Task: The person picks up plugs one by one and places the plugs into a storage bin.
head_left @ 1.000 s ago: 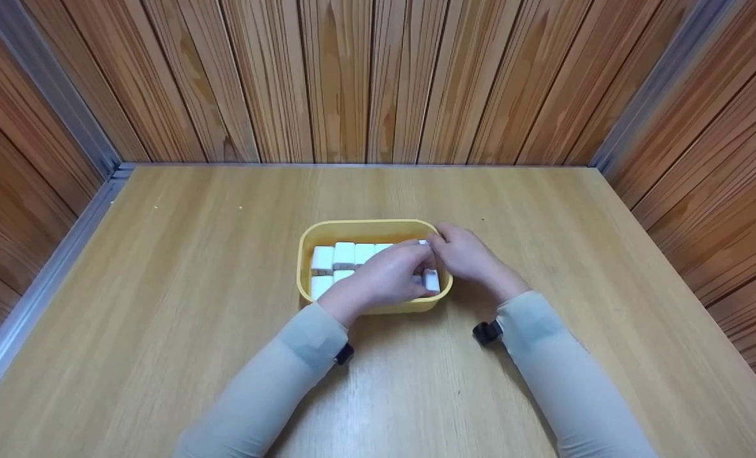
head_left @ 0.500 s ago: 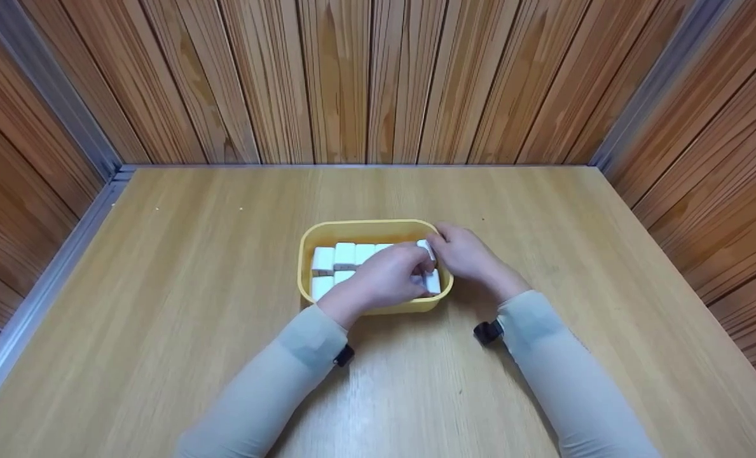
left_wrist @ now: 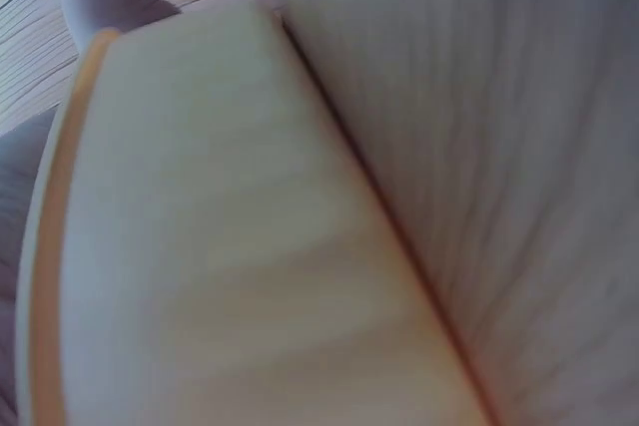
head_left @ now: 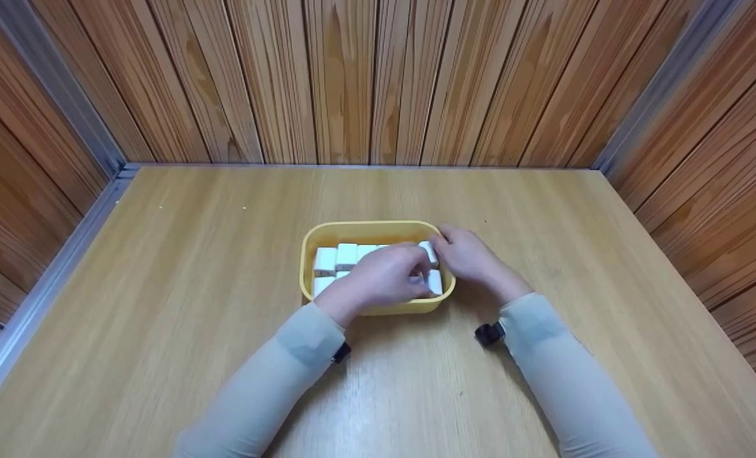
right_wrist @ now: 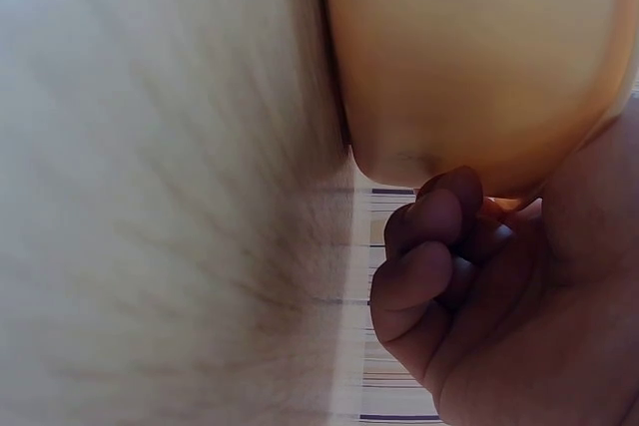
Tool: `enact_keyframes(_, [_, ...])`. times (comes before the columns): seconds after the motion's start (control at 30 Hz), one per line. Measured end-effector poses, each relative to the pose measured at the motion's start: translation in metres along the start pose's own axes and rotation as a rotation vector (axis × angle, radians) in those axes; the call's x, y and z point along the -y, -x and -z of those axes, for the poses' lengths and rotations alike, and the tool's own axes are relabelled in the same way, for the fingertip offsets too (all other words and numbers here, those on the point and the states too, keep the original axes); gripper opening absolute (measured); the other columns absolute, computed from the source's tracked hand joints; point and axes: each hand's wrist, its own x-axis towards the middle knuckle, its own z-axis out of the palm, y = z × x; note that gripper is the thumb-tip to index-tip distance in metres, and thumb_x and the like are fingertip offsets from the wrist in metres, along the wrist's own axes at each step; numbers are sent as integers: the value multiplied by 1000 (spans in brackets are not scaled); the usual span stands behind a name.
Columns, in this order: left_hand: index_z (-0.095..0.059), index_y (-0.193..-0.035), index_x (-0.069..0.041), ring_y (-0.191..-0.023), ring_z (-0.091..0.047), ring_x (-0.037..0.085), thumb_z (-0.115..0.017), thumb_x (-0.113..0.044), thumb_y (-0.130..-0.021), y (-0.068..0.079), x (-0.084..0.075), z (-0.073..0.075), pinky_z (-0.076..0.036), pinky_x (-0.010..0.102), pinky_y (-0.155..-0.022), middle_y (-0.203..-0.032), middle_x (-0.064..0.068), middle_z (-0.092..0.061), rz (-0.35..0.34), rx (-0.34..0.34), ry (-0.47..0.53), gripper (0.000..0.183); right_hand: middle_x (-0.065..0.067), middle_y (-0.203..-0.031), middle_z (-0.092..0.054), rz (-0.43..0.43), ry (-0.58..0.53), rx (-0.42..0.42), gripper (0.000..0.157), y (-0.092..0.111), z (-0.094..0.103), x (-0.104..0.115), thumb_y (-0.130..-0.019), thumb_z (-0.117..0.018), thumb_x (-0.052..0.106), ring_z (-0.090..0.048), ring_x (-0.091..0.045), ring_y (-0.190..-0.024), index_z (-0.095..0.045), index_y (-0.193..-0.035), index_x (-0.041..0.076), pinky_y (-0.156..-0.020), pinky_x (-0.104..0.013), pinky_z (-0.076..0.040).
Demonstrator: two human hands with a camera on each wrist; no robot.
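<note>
A yellow plastic container (head_left: 384,227) with rounded corners stands on the table. White blocks (head_left: 325,261) sit inside it in two rows, some with faint dark marks on their sides. My left hand (head_left: 387,275) reaches over the near rim with bent fingers and holds a white block at the right end, mostly hidden by the hand. Another white block (head_left: 435,283) shows just right of the thumb. At the right end wall, my right hand (head_left: 470,256) grips the rim; its fingers (right_wrist: 414,286) curl against the outside in the right wrist view.
A wooden table (head_left: 193,305) surrounds the container. Wood-plank walls (head_left: 339,83) rise at the back and both sides, with metal strips (head_left: 53,95) at the corners. A few tiny specks lie toward the back left.
The left fingers have shifted slightly, and a white block at the far right end shows more than before. The right hand stays on the container's rim. The view has drifted slightly.
</note>
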Motion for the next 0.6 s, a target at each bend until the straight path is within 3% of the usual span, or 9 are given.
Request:
enact_keyframes(0.23, [-74,-128,-4,-121,-72,30,-80,-28,-105,10,5,40,-54,47,-107,-127,12,-77,9,-62,125,35,-14,-104,-61,-36,-29,33,34,1,1,0,-119,-43,33,-59,-33,-103,-63,-123,6,-92,-48,-48])
enact_keyframes(0.47, [-73,-131,-4,-124,-69,35,-77,-26,-107,23,19,66,-54,48,-106,-129,16,-74,83,-160,233,32,-18,-135,-65,-88,-55,70,45,3,3,0,-120,-41,36,-59,-34,-124,-59,-146,4,-114,-58,-46])
enact_keyframes(0.6, [-73,-132,-6,-121,-69,28,-77,-26,-108,33,30,75,-55,45,-105,-127,11,-73,141,-240,246,31,-19,-145,-63,-102,-51,78,49,4,3,1,-121,-40,37,-57,-34,-132,-55,-153,4,-120,-60,-42])
